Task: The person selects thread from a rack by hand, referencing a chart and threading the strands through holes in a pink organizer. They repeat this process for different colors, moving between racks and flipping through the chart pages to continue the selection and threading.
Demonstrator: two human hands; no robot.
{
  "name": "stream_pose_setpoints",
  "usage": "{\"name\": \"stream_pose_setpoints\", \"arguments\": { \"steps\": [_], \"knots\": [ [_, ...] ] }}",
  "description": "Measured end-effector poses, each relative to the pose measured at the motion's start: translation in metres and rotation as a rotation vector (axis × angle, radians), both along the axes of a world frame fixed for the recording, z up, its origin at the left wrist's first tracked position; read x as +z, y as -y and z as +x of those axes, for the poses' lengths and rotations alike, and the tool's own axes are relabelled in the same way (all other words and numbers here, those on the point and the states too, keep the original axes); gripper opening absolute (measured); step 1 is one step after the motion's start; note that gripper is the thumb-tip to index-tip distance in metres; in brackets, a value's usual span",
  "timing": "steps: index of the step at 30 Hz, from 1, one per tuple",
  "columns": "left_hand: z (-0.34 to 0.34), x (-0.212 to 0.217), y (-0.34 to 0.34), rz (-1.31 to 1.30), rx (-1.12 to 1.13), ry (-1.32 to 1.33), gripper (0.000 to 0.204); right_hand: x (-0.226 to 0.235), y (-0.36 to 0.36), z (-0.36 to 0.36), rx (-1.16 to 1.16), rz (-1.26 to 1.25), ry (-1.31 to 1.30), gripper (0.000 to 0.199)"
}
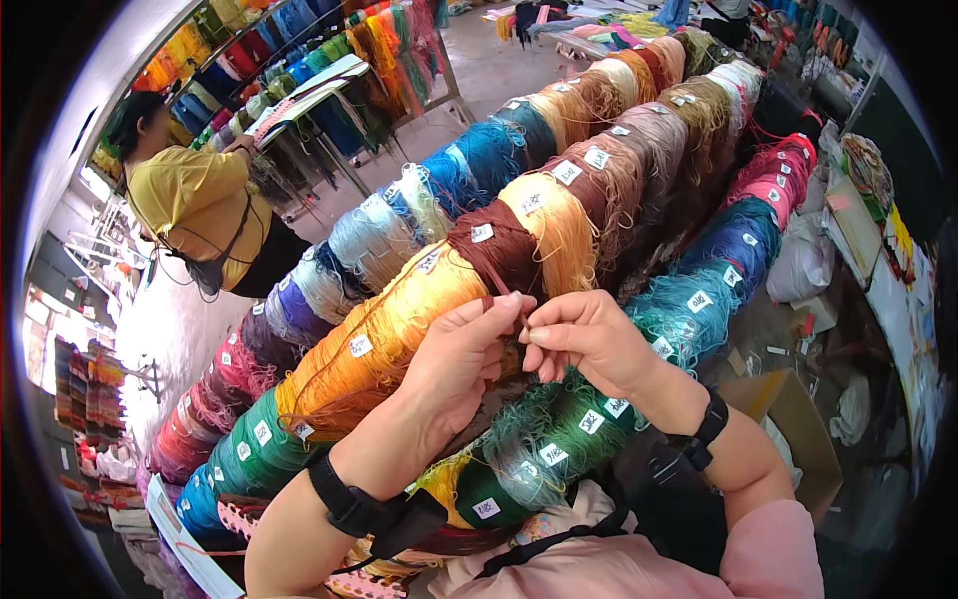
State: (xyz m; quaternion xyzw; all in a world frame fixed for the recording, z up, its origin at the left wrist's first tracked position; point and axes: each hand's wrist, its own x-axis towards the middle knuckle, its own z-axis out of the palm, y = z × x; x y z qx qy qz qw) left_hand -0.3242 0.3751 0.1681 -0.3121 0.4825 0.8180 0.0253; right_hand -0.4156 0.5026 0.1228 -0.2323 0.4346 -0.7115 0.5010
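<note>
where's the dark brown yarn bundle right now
In the head view, the dark brown yarn bundle lies just above centre, between the orange bundle and the golden-yellow bundle, right above the left hand and right hand.

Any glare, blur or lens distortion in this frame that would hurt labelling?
Head view: strong fisheye bending, black corners; the yarn rack curves. Overexposed glare on the floor at left. Both hands, left hand and right hand, are sharp and evenly lit.

Grey concrete floor (479, 60) running toward twelve o'clock; yarn racks (299, 40) standing at eleven; daylight glaring at nine.
</note>
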Motion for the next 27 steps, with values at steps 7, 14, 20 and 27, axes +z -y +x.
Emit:
{"name": "stream_pose_setpoints", "arguments": {
  "steps": [7, 14, 20, 27],
  "knots": [
    [0.004, -0.002, -0.002, -0.035, 0.046, 0.005, 0.016, 0.0, 0.0, -0.001, 0.02, 0.012, 0.068, 0.008],
    [0.009, -0.003, -0.002, -0.01, 0.067, -0.048, 0.016, 0.0, 0.004, 0.002, 0.026, -0.003, 0.087, 0.008],
    [0.016, 0.005, 0.009, 0.056, 0.136, -0.223, 0.009, -0.01, 0.006, 0.003, 0.039, 0.099, -0.249, 0.011],
    [0.04, 0.018, 0.042, -0.397, 0.211, -0.326, 0.012, -0.013, 0.021, -0.01, -0.239, 0.198, -0.514, 0.011]
  ]
}}
